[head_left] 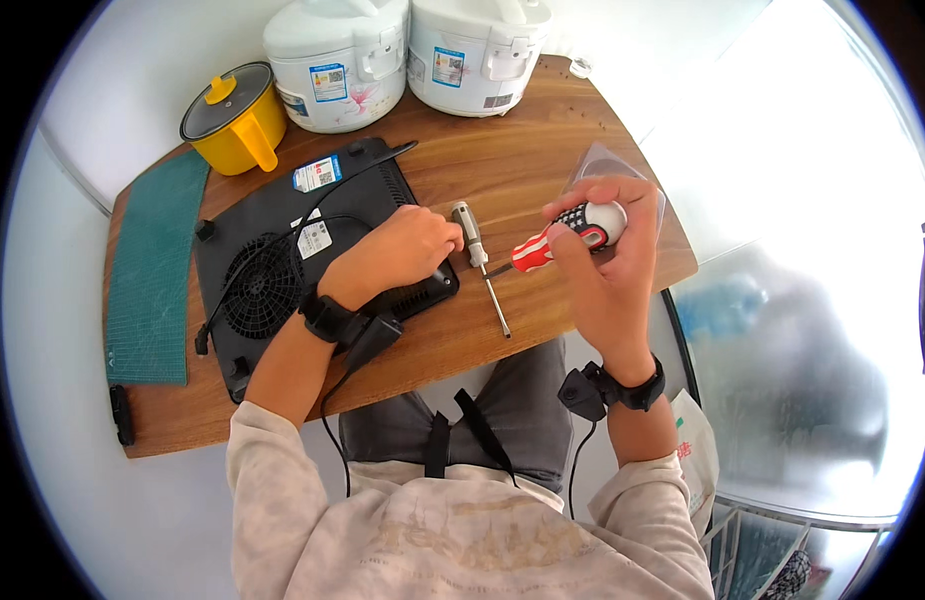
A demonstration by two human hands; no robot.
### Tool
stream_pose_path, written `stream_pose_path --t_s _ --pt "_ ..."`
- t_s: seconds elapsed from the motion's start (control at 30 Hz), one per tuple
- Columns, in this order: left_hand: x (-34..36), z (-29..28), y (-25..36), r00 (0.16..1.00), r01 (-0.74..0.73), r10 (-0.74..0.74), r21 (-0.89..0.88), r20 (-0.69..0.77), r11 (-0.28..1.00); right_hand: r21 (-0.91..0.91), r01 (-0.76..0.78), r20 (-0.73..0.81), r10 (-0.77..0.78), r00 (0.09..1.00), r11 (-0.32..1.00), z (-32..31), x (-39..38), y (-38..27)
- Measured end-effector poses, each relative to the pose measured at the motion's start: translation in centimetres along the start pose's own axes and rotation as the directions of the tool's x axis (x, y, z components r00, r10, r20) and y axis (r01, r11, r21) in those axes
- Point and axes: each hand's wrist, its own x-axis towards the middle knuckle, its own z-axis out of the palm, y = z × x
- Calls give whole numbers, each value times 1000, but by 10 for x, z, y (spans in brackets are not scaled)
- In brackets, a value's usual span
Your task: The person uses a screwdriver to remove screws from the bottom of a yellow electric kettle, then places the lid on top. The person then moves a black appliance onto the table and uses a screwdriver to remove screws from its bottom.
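My right hand (622, 250) is closed round the handle of a screwdriver (532, 252) with a red, white and dark blue star-patterned grip. Its dark shaft points left, passing over the shaft of a second, grey-handled screwdriver (468, 232) lying on the table. My left hand (407, 248) is above the right edge of a black induction cooker (332, 270), which lies with its vented underside up. The left fingers are curled in; whatever they may hold is hidden. A black power cord (292, 228) runs across the cooker's underside.
Two white rice cookers (337, 70) and a yellow pot (237, 140) with a lid stand at the back of the wooden table (512, 160). A green cutting mat (147, 290) lies on the left. Clear plastic packaging (604, 163) sits behind my right hand.
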Motion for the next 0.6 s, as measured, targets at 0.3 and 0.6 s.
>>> stream_pose_path --t_s 0.3,0.6 --pt "0 2 -7 993 -42 45 -37 106 998 25 21 42 -22 999 999 28 5 19" --pt "-7 -1 -3 991 -105 112 -100 69 989 1 48 70 -48 996 999 39 6 26"
